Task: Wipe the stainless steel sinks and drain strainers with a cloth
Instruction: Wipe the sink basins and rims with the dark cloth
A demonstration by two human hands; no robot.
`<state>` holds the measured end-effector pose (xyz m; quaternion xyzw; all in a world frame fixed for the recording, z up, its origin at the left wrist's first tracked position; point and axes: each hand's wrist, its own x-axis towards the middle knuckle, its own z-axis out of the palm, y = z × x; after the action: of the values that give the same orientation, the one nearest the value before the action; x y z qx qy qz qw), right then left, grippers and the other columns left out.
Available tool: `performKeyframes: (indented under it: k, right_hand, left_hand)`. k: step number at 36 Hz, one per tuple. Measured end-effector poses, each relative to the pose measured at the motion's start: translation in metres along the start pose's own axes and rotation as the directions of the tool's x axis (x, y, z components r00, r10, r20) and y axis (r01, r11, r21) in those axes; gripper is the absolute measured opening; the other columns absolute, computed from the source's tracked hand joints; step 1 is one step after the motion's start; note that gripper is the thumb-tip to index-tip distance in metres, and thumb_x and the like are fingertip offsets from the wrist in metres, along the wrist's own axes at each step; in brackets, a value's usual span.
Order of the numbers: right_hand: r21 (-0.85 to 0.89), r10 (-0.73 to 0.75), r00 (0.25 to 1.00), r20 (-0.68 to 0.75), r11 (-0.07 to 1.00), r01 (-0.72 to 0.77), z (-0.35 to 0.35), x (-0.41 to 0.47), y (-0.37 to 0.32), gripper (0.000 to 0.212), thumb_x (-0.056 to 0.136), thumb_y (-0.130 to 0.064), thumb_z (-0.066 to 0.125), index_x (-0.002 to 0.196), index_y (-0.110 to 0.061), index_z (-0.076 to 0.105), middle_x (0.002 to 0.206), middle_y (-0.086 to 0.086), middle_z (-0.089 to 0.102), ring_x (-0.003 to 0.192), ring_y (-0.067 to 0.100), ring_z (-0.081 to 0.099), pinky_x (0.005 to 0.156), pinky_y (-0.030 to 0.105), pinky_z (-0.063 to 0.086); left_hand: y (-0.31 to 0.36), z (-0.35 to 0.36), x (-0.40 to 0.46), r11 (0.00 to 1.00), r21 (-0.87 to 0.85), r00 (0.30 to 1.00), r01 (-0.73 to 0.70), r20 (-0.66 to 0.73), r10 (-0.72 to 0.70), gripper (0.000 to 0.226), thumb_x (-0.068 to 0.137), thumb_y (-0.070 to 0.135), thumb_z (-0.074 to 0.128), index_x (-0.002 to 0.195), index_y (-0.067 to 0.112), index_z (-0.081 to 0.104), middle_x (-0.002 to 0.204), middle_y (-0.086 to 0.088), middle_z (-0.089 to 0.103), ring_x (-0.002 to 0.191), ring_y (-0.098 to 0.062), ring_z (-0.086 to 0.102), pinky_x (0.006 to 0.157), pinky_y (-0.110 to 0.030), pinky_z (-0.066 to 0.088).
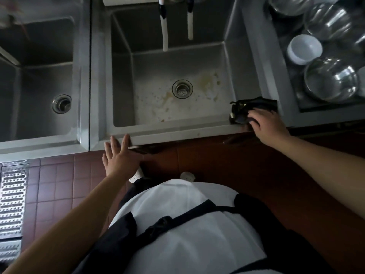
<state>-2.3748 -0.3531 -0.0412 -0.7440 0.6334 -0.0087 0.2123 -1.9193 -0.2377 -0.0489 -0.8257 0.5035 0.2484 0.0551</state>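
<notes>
The left sink [45,80] is cut off by the left edge, and its far left corner is blurred by a pale smear. The two hoses [165,26] over the middle sink [177,62] and the metal bowls [331,80] at far right run out of view at the top and right edges. The right hand [266,125] covers part of the dark cloth [248,107], so its near edge is hidden, and the floor grate [11,196] is cut by the left edge.

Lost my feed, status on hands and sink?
Right hand on dark cloth at sink corner. Left hand open on front rim. Middle sink stained around strainer, unobstructed.
</notes>
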Motion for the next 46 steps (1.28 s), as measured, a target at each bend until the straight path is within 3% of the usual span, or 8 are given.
performKeyframes:
  k: [10,16,19,22,29,37,41,46]
  right_hand:
    - [0.118,-0.298,0.953,-0.045,0.946,0.302,0.043,-0.017,-0.063,0.026,0.092,-0.006,0.059,0.115,-0.015,0.064,0.145,0.004,0.052,0.146,0.024,0.034,0.116,0.064,0.003]
    - [0.096,-0.370,0.924,-0.097,0.920,0.379,0.077,-0.011,-0.150,0.029,0.085,-0.003,0.055,0.108,-0.016,0.066,0.153,0.006,0.045,0.145,0.028,0.034,0.112,0.072,0.003]
    - [0.071,-0.445,0.896,-0.008,0.893,0.444,0.089,-0.004,-0.189,0.041,0.089,-0.007,0.053,0.126,-0.022,0.061,0.157,0.000,0.040,0.150,0.023,0.025,0.112,0.072,-0.001]
    - [0.008,-0.512,0.853,0.106,0.858,0.514,0.097,0.001,-0.217,0.062,0.096,-0.019,0.051,0.153,-0.036,0.032,0.164,-0.004,0.026,0.153,0.021,0.013,0.111,0.072,-0.007]
    - [-0.108,-0.510,0.847,0.148,0.843,0.526,0.100,-0.001,-0.208,0.065,0.100,-0.014,0.045,0.155,-0.042,0.024,0.166,-0.004,0.017,0.154,0.019,0.009,0.114,0.069,-0.001]
    - [-0.099,-0.083,0.996,-0.036,0.992,0.079,0.063,-0.026,-0.103,0.064,0.096,-0.012,0.056,0.150,-0.040,0.037,0.158,-0.001,0.038,0.149,0.021,0.028,0.113,0.068,0.010]
    - [-0.026,0.284,0.956,-0.072,0.958,-0.286,0.032,-0.034,-0.054,0.057,0.099,-0.012,0.048,0.149,-0.037,0.041,0.159,0.000,0.037,0.149,0.022,0.026,0.112,0.065,0.022]
    - [-0.007,0.438,0.899,-0.015,0.899,-0.439,0.014,-0.029,-0.048,0.051,0.101,-0.011,0.041,0.147,-0.034,0.045,0.157,0.001,0.040,0.145,0.028,0.028,0.109,0.061,0.032]
  left_hand:
    - [-0.006,0.002,0.004,0.998,-0.055,0.998,0.008,0.065,-0.004,0.104,0.081,0.043,0.070,0.154,0.046,-0.004,0.163,0.006,-0.024,0.149,-0.025,-0.023,0.114,-0.059,0.024]
    - [-0.009,-0.003,0.007,0.994,-0.105,0.995,-0.004,0.102,0.015,0.103,0.082,0.038,0.072,0.155,0.045,-0.001,0.163,0.003,-0.023,0.149,-0.028,-0.023,0.119,-0.054,0.013]
    - [-0.012,-0.005,0.007,0.999,-0.032,0.993,0.003,0.119,0.001,0.103,0.082,0.035,0.072,0.151,0.054,-0.003,0.163,0.008,-0.021,0.150,-0.023,-0.020,0.116,-0.060,0.015]
    - [-0.012,-0.007,0.006,0.999,0.038,0.995,-0.001,0.096,-0.003,0.101,0.083,0.034,0.070,0.150,0.055,-0.001,0.165,0.007,-0.015,0.151,-0.022,-0.014,0.118,-0.058,0.011]
    - [-0.013,-0.018,0.011,0.996,0.084,0.998,-0.041,-0.041,0.044,0.083,0.084,0.038,0.065,0.151,0.049,0.016,0.165,-0.002,0.004,0.151,-0.031,0.002,0.118,-0.056,0.007]
    - [-0.023,-0.030,0.048,0.970,-0.098,0.963,-0.223,-0.175,0.203,0.069,0.088,0.056,0.048,0.151,0.046,0.021,0.166,0.000,0.003,0.152,-0.028,0.004,0.120,-0.052,0.005]
    - [-0.025,-0.035,0.075,0.968,-0.062,0.963,-0.242,-0.133,0.232,0.070,0.094,0.047,0.052,0.152,0.049,0.013,0.166,0.003,-0.005,0.152,-0.024,-0.004,0.122,-0.050,0.001]
    - [-0.017,-0.043,0.097,0.975,-0.054,0.972,-0.216,-0.107,0.210,0.074,0.094,0.045,0.051,0.152,0.050,0.005,0.166,0.002,-0.011,0.152,-0.024,-0.011,0.122,-0.046,-0.004]
